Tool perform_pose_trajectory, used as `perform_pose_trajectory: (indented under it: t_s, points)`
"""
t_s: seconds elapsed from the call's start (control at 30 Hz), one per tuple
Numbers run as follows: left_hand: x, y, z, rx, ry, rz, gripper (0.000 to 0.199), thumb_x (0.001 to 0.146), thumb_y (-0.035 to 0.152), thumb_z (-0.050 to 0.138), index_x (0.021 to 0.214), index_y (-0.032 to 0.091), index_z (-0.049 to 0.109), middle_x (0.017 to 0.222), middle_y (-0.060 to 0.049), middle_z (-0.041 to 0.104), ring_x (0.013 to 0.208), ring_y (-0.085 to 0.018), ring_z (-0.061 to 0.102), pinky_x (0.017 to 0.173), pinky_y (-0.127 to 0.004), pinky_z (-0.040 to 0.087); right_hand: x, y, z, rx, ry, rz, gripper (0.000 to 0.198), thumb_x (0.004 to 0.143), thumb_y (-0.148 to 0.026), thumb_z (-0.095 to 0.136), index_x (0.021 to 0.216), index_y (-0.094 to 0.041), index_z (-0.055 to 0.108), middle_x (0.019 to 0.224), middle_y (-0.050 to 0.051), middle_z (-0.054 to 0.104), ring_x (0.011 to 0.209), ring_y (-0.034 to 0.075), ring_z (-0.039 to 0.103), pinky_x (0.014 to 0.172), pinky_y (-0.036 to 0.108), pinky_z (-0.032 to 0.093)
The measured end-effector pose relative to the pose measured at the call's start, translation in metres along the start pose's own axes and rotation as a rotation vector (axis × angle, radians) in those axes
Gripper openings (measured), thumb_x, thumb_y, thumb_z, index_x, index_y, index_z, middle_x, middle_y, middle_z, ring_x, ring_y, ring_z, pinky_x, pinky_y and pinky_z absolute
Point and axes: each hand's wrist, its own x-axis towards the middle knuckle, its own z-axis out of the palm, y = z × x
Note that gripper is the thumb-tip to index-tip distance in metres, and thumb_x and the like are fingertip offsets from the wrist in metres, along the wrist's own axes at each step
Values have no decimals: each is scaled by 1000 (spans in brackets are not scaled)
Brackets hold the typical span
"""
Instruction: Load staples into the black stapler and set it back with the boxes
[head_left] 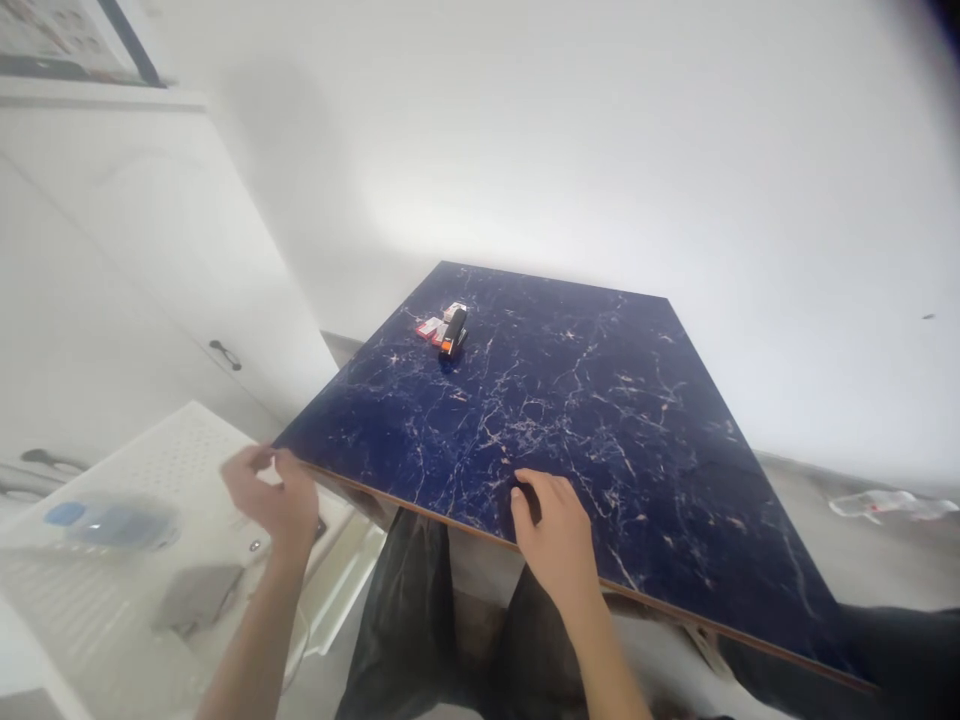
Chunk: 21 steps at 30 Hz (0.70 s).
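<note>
Stapler (452,335) on the far left part of the bench (600,380), closer to its left edge than its right. Lies ahead of both hands: forward and right of the left hand (274,492), forward and left of the right hand (553,525). Of the two, the right hand looks nearer; neither touches it. Long axis roughly front to back, slightly askew, orange-marked end toward the person. Red-and-white packets (429,328) sit close at its left and far end; whether any runs under it, can't tell.

Left hand at the near left corner, blurred, thumb and fingers curled toward each other; can't tell if they pinch the edge. Right hand over the bench just inside the near edge, fingers bent, thumb apart from them, nothing seen in the grasp.

Bench top dark blue, pale veins, brown edging; white wall (562,130) behind. At left, a white stand (187,450) with a bottle (124,525) on its side and a grey pouch (199,598); cabinet (97,230) beyond. Crumpled plastic (892,507) on the floor at right.
</note>
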Motion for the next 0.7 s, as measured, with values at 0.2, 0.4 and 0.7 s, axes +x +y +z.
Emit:
perform_pose_trajectory:
  t_s: [0.2,0.4,0.7]
  points:
    - [44,160,105,-106,-474,558,45,92,38,62,132,19,56,117,-8,65,103,-24,65,97,-38,51,1,-1,-2,-29,-1,19,22,100,-27,52,117,-23,66,117,9,72,111,29,65,96,48,56]
    - [48,197,201,194,-617,645,59,81,32,72,136,16,55,130,-18,59,120,-36,60,99,-43,49,1,0,-2,-17,22,-4,22,100,-26,53,117,-25,66,118,11,71,112,31,66,96,50,57]
    - [53,180,217,123,-596,682,46,89,27,66,133,18,59,124,-13,67,114,-30,63,100,-39,48,67,5,-30,-8,-186,-82,28,101,-29,55,126,-28,67,125,8,71,118,29,67,99,48,57]
